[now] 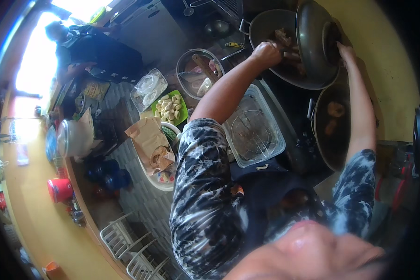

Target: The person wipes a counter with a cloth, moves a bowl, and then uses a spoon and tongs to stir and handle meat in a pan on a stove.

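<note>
My left hand (266, 55) is curled over the near rim of a large wok (273, 21). Whether it grips a utensil or food is hidden by the fingers. Brown chunks of food (282, 37) lie in the wok. With my right hand (346, 54) I hold a domed metal lid (311, 42) by its dark knob side. The lid stands tilted on edge over the wok's right half. Below it, a second pan (322, 133) holds dark liquid with browned pieces (335, 109). Nearer me, a wire skimmer (252, 131) lies in a clear plastic tub (278, 140).
A round clear bowl (182, 57) holds meat and a wooden-handled tool. Beside it are a green tray (184, 113) of peeled pale pieces, a plastic-wrapped container (148, 89) and a brown paper bag (147, 136). Another person (94, 52) stands far left. White chairs (126, 238) stand lower left.
</note>
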`<state>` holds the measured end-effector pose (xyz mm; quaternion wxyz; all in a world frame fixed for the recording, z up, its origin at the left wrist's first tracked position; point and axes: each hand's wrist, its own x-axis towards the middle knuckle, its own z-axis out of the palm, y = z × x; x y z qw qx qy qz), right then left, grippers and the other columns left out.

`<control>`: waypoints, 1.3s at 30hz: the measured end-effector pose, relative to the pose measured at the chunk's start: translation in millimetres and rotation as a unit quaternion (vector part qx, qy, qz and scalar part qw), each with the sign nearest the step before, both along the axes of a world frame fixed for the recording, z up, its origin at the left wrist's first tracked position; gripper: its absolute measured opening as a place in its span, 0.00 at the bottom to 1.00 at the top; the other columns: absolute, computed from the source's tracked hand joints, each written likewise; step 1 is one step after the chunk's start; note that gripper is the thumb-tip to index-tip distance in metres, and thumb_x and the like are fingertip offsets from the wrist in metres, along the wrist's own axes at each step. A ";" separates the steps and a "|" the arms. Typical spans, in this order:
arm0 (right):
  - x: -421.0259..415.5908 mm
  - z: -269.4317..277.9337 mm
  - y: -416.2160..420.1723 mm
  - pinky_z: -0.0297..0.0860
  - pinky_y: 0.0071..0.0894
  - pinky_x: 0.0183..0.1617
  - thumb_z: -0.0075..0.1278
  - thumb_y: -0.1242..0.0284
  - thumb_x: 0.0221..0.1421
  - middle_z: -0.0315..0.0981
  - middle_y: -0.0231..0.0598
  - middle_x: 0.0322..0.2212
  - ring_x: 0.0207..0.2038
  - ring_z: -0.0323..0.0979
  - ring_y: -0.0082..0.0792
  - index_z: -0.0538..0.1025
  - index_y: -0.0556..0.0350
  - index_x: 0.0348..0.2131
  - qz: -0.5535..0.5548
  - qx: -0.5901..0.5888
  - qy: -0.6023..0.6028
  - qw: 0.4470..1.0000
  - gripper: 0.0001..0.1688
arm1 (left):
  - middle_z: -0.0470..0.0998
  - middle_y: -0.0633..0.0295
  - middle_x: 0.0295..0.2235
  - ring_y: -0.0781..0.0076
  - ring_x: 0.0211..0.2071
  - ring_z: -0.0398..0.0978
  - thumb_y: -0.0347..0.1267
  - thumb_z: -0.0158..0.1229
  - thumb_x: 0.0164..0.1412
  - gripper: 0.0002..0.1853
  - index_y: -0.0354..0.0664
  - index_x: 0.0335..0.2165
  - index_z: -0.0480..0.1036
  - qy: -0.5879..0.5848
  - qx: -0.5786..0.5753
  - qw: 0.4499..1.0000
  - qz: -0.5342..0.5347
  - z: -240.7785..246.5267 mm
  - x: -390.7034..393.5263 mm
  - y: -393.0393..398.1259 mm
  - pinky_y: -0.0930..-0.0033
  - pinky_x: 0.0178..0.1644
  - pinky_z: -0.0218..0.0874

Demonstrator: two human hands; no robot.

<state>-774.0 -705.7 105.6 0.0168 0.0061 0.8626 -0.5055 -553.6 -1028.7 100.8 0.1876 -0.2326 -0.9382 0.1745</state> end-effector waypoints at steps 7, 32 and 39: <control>21.0 14.6 -24.9 0.68 0.32 0.32 0.52 0.56 0.51 0.74 0.43 0.32 0.31 0.72 0.34 0.72 0.69 0.43 -0.003 -0.008 0.011 1.000 0.32 | 0.74 0.58 0.27 0.61 0.24 0.74 0.34 0.52 0.50 0.10 0.43 0.27 0.78 -0.018 -0.101 0.992 0.076 -34.1 -16.2 7.7 0.57 0.18 0.60; 0.8 -2.0 -7.2 0.69 0.41 0.42 0.48 0.58 0.55 0.72 0.47 0.42 0.42 0.72 0.39 0.69 0.66 0.48 -0.026 -0.056 -0.070 0.996 0.31 | 0.80 0.61 0.30 0.65 0.33 0.79 0.39 0.55 0.49 0.11 0.48 0.28 0.80 -0.140 0.054 0.972 0.180 67.7 -15.3 -5.8 0.64 0.32 0.70; -20.7 -23.5 46.8 0.68 0.41 0.43 0.50 0.58 0.54 0.70 0.47 0.44 0.45 0.69 0.38 0.68 0.64 0.50 -0.006 -0.112 -0.099 0.989 0.31 | 0.79 0.51 0.32 0.56 0.36 0.77 0.53 0.56 0.48 0.25 0.41 0.29 0.79 -0.150 0.289 0.879 0.347 52.7 9.6 -42.2 0.61 0.40 0.67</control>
